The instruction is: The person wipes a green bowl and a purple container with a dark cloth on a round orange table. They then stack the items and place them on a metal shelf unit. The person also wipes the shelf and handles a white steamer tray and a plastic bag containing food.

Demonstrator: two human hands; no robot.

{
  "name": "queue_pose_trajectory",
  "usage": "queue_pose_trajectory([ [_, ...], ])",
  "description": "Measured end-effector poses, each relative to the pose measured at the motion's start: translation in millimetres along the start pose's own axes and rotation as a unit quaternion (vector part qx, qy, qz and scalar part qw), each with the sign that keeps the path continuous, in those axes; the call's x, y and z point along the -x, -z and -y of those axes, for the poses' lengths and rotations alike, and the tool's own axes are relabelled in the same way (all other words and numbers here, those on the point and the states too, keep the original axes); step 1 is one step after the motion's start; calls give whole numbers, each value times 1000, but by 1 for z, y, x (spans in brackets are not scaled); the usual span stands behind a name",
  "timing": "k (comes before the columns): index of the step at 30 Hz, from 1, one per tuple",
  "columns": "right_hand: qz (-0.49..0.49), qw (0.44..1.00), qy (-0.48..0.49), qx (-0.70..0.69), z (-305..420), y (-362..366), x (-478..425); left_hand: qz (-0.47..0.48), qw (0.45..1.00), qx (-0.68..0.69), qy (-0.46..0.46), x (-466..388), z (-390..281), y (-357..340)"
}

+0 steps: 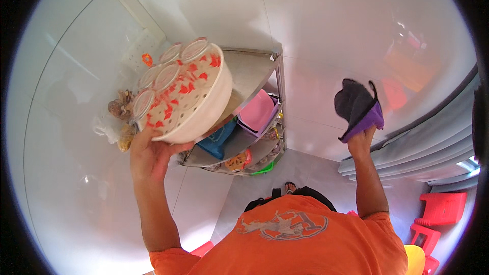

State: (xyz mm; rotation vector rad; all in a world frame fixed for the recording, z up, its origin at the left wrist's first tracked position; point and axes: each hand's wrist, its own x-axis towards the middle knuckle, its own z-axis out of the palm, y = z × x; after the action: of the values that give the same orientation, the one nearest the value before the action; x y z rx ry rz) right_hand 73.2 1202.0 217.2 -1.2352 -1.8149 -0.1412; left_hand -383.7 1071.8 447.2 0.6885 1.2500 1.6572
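My left hand (151, 152) grips the near rim of a white plastic colander (214, 103), which is tilted over the top tier of a steel corner rack (248, 67). Several clear round cups or jars (167, 77) stand along the colander's far left side, and red patches (187, 88) mark the area beside them. Whether the colander still touches the rack is hidden. Off to the right, my right hand (361, 139) is raised near the wall, closed around a folded purple and black cloth (359, 110).
Bags of dried food (122, 110) sit left of the colander. Lower tiers hold a pink basin (258, 110), a blue bag (217, 139) and packaged food (237, 161). A grey curtain (412, 152) hangs at right, above red plastic stools (441, 208). White wall panels (324, 19) enclose the corner.
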Motion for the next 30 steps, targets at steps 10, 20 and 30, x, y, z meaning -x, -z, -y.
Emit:
queue_pose_trajectory([
  [10, 131, 941, 306, -55, 171, -54, -166, -121, 985, -90, -83, 111, -33, 66],
  [20, 351, 820, 451, -15, 275, -189, -215, -272, 960, -25, -66, 200, -18, 132],
  [30, 345, 824, 447, -46, 303, -318, -286, -338, 939, -29, -64, 206, -4, 159],
])
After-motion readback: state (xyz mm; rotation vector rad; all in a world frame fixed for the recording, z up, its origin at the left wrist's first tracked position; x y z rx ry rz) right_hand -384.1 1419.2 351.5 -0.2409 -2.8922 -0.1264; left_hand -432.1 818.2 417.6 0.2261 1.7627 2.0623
